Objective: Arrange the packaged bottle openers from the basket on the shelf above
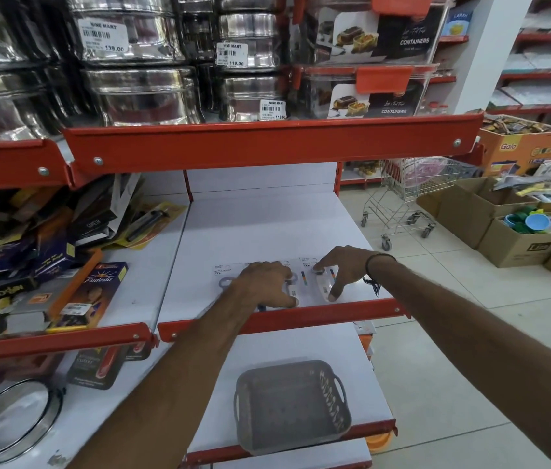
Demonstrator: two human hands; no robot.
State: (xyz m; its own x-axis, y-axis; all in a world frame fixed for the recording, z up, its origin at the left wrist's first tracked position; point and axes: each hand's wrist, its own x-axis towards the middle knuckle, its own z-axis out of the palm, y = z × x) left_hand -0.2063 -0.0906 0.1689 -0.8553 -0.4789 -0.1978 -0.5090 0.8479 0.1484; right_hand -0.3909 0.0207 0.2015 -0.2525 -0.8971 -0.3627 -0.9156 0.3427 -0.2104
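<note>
The packaged bottle openers (pixel 304 280) lie flat in a row near the front edge of the white shelf (pixel 267 225), their white cards side by side just behind the shelf's red lip. The left hand (pixel 265 282) lies palm down on the two or three cards at its side of the row, fingers spread and pressing, thumb reaching toward the lip; it covers most of those cards, so their exact count is hard to tell. Just to its right, the right hand (pixel 341 270) arches over the last card, with a fingertip on the card's upper part and the thumb on its lower end, pinning it lightly rather than gripping it. A dark band circles the right wrist. Below both forearms, on the next shelf down, sits the grey basket (pixel 292 406), apparently empty. To the left of the left hand, the neighbouring shelf holds a jumble of boxed goods (pixel 74 286). Above the hands stand steel containers (pixel 138 55) with price tags. Beyond the right hand, on the tiled floor, are a shopping trolley (pixel 409 198) and cardboard boxes (pixel 517 238).
</note>
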